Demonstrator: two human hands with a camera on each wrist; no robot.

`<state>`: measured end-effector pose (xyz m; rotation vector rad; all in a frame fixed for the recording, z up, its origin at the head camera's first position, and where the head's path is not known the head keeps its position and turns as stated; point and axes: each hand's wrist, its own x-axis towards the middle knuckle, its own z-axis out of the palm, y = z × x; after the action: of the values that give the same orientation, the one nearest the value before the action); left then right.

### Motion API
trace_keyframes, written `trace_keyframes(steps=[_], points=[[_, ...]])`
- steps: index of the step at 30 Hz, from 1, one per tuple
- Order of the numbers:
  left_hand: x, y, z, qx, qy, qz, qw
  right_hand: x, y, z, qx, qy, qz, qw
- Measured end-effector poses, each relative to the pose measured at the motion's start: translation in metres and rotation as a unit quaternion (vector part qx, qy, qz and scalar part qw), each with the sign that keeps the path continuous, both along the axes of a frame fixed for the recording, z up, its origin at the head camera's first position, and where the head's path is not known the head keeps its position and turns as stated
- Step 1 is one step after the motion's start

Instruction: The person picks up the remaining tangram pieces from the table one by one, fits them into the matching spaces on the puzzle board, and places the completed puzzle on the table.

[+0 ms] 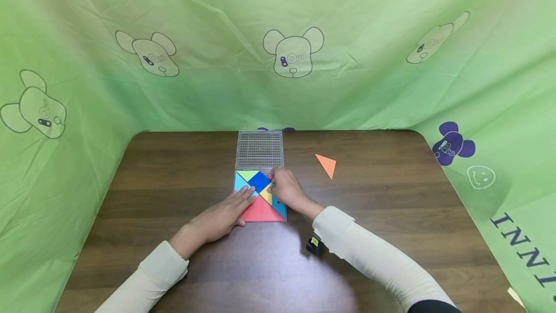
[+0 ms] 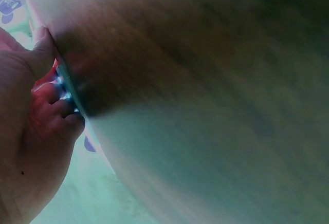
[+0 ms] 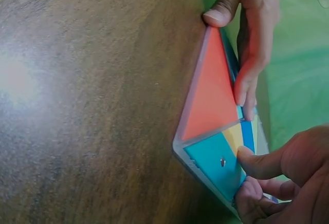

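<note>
A tangram set lies in a clear plastic case (image 1: pixel 263 221) near the table's middle. Across its left side rests my left hand (image 1: pixel 226 211), fingers straight over the light blue piece (image 1: pixel 240 180) and the red triangle (image 1: pixel 262 209); the thumb touches the case's near edge. At the right side, my right hand (image 1: pixel 285 188) pinches the teal piece (image 3: pixel 213 165) between thumb and curled fingers, beside the yellow piece (image 3: pixel 234 136). A blue square (image 1: pixel 259 181) and a lime green piece (image 1: pixel 247 174) sit along the far side. My right fingers hide the case's far right corner.
Beyond the case lies its flat, gridded clear lid (image 1: pixel 259 149). An orange triangle (image 1: pixel 328 164) rests on the wooden table (image 1: pixel 173 173) to the right. A small black object (image 1: pixel 313 245) shows by my right sleeve. Green patterned cloth (image 1: pixel 208 95) surrounds the table.
</note>
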<state>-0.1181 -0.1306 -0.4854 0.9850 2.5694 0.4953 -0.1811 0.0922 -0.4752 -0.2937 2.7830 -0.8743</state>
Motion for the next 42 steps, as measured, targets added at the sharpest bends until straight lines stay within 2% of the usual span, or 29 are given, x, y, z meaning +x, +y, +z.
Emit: trace_keyframes(steps=[7,11,15,17,21,24,27,29,34,37,42], points=[[0.001,0.0,0.0,-0.011,-0.009,0.009,0.9999,-0.006,0.004,0.006,-0.006,-0.01,-0.003,1.0],[0.002,0.001,0.0,-0.009,-0.007,0.01,0.9999,-0.013,0.017,0.012,-0.002,0.023,-0.013,1.0],[0.003,0.001,-0.002,-0.01,-0.006,0.01,0.9999,-0.026,0.046,0.019,0.045,0.064,-0.02,0.997],[0.004,0.0,-0.002,-0.009,-0.003,0.008,0.9999,-0.034,0.064,0.021,0.078,0.067,-0.028,0.994],[0.003,0.0,-0.001,-0.008,0.006,0.005,0.9999,-0.049,0.102,0.025,0.153,0.046,-0.052,0.986],[0.003,-0.001,-0.002,-0.007,0.01,0.002,0.9999,-0.055,0.124,0.029,0.205,0.003,-0.057,0.977],[0.003,-0.001,-0.002,-0.007,0.014,0.001,0.9999,-0.056,0.139,0.032,0.233,-0.033,-0.043,0.971],[0.004,-0.001,-0.002,-0.009,0.014,0.002,0.9999,-0.055,0.144,0.03,0.235,-0.041,-0.03,0.971],[0.004,-0.001,-0.001,-0.012,0.008,0.006,0.9999,-0.049,0.149,0.023,0.236,0.003,0.0,0.972],[0.004,-0.001,-0.001,-0.013,0.007,0.005,0.9999,-0.046,0.149,0.02,0.234,0.014,-0.012,0.972],[0.004,0.0,-0.002,-0.007,0.013,0.0,0.9999,-0.046,0.148,0.019,0.214,-0.011,-0.043,0.976]])
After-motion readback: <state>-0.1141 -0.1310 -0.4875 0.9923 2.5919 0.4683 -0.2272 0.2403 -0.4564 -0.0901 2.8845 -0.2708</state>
